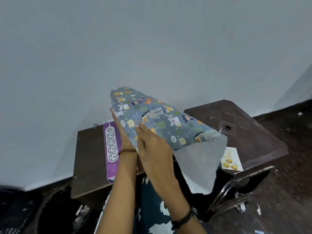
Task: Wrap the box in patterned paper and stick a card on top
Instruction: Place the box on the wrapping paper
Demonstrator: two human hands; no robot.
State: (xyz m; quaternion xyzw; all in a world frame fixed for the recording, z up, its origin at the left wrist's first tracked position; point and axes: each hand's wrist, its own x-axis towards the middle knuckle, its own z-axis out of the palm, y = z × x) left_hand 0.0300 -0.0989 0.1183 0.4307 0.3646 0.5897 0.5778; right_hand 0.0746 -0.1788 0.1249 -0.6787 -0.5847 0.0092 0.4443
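Observation:
A sheet of blue-grey wrapping paper [158, 119] printed with cartoon animals is held up above the table, its white underside [199, 159] hanging down at the lower right. My left hand [123, 130] grips its left edge from behind, fingers pointing up. My right hand [152, 144] lies on the printed face near the lower left corner, pinching the paper. A purple box [112, 149] picturing a white power strip lies on the table to the left of my hands. A white card [232, 159] with yellow lemons lies to the right, partly behind the paper.
The dark brown table [89, 149] stands against a pale grey wall [152, 48]. A second dark brown table [244, 129] with a small hole in it adjoins at the right. My patterned clothing shows below, and a metal chair frame [236, 186] sits at the lower right.

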